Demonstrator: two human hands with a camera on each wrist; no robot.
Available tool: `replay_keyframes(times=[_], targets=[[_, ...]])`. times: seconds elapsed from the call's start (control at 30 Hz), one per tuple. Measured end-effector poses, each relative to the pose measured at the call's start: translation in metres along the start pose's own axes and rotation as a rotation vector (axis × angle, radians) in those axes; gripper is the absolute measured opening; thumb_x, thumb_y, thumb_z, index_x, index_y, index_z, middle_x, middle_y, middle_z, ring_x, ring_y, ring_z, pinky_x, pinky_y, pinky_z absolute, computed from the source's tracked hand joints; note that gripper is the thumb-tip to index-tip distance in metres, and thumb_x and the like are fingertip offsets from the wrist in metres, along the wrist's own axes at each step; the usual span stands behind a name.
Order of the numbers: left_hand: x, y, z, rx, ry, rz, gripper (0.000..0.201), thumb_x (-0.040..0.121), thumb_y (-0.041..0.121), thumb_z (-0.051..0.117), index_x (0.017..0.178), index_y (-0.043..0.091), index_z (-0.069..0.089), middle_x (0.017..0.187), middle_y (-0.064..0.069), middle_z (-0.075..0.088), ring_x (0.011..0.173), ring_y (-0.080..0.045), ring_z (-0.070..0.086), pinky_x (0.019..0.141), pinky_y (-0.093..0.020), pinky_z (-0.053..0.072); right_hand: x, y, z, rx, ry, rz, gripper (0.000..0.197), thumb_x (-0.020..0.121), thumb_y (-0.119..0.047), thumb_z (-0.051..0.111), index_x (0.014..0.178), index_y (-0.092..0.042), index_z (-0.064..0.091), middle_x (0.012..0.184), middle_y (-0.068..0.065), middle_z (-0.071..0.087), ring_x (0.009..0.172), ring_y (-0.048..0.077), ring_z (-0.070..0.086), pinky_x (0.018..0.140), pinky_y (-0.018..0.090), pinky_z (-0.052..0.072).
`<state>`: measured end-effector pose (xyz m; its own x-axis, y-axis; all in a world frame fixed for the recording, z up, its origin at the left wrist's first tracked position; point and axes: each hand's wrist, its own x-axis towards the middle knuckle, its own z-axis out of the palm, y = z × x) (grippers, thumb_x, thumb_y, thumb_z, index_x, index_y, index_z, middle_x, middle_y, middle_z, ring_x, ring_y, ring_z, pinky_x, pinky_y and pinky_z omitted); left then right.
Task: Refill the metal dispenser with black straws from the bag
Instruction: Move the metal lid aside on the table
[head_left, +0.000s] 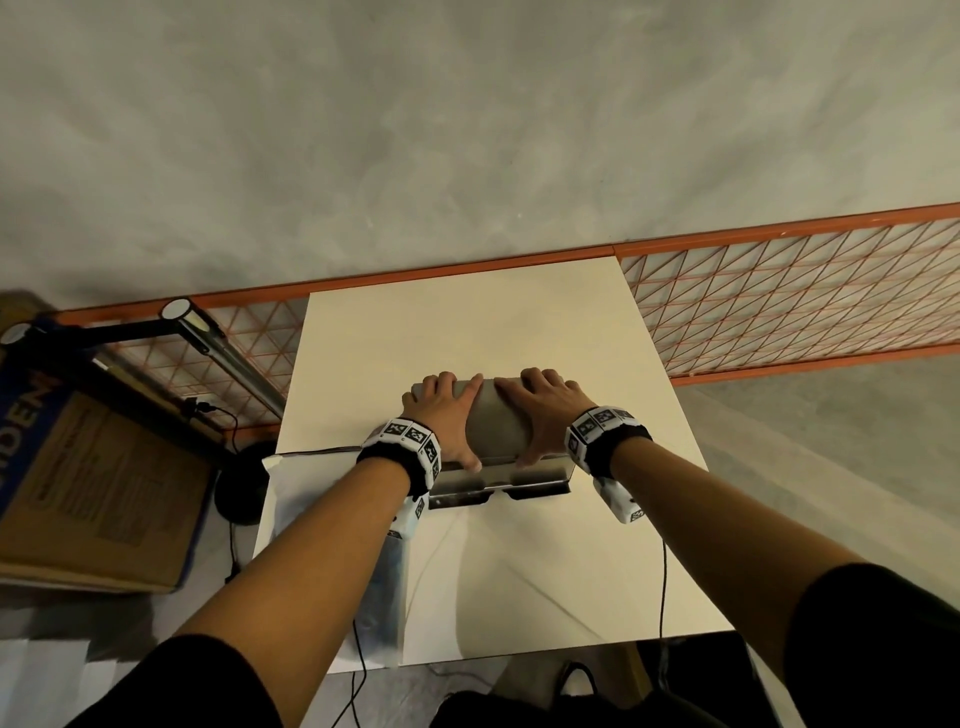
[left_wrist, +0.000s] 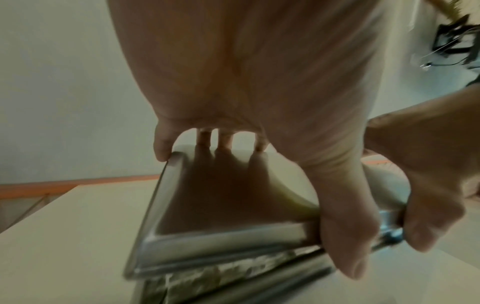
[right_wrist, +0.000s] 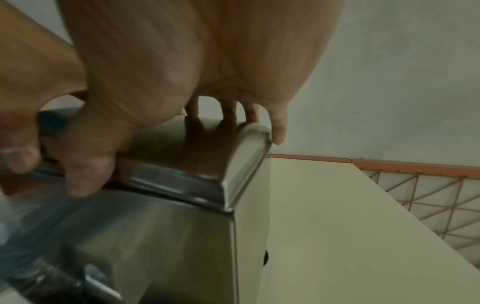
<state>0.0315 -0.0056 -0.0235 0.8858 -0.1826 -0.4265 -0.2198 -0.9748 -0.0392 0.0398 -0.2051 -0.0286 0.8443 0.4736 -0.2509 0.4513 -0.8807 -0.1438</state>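
The metal dispenser (head_left: 498, 441) stood near the middle of the white table (head_left: 467, 332), its domed lid (head_left: 496, 421) spanned by both hands. The left hand (head_left: 441, 415) was laid over the lid's 9 o'clock end and the right hand (head_left: 545, 410) over its 3 o'clock end, fingers spread across the curve and hooked over the far edge, thumbs pressed at the near lip. In both wrist views the fingertips (left_wrist: 162, 148) were seen curled round the lid's rim.

The dispenser was judged stiff, fairly heavy for its bulk and smooth enough to slip; the lid was best taken at its two ends, as here, where the folded rim gave purchase. Whether the lid was hinged or loose could not be told.

The bag (head_left: 384, 587) lay at 7 o'clock of the dispenser, largely covered by the left forearm; a dark mass showed through it, but single straws could not be made out. The dispenser's inside was hidden, so its fill could not be judged. Both wrist views were blurred.
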Motion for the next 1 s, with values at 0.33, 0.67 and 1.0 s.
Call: replay_keyframes(times=[0.33, 0.67, 1.0], targets=[[-0.034, 0.055, 0.002, 0.114, 0.053, 0.076, 0.141, 0.056, 0.074, 0.082, 0.159, 0.031, -0.004, 0.154, -0.016, 0.020, 0.144, -0.039, 0.020, 0.108, -0.069, 0.031, -0.073, 0.020, 0.014, -0.004, 0.080, 0.055, 0.128, 0.046, -0.075, 0.075, 0.150, -0.039, 0.010, 0.142, 0.005, 0.034, 0.127, 0.033, 0.037, 0.098, 0.055, 0.043], [-0.080, 0.149, 0.041, 0.117, 0.035, 0.225, 0.138, 0.063, 0.071, 0.082, 0.161, 0.029, -0.005, 0.156, -0.019, 0.020, 0.145, -0.043, 0.020, 0.111, -0.071, 0.026, -0.189, 0.052, 0.049, -0.005, 0.005, 0.132, 0.129, 0.048, -0.077, 0.073, 0.151, -0.040, 0.004, 0.144, 0.006, 0.032, 0.131, 0.032, 0.035, 0.101, 0.057, 0.042], [-0.084, 0.190, 0.132, 0.032, -0.185, 0.283, 0.137, 0.061, 0.073, 0.081, 0.160, 0.031, -0.005, 0.153, -0.016, 0.023, 0.141, -0.040, 0.023, 0.109, -0.063, 0.033, -0.224, 0.060, 0.126, -0.021, -0.204, 0.137, 0.131, 0.042, -0.080, 0.070, 0.149, -0.040, 0.006, 0.137, 0.007, 0.035, 0.123, 0.035, 0.040, 0.091, 0.057, 0.047]])
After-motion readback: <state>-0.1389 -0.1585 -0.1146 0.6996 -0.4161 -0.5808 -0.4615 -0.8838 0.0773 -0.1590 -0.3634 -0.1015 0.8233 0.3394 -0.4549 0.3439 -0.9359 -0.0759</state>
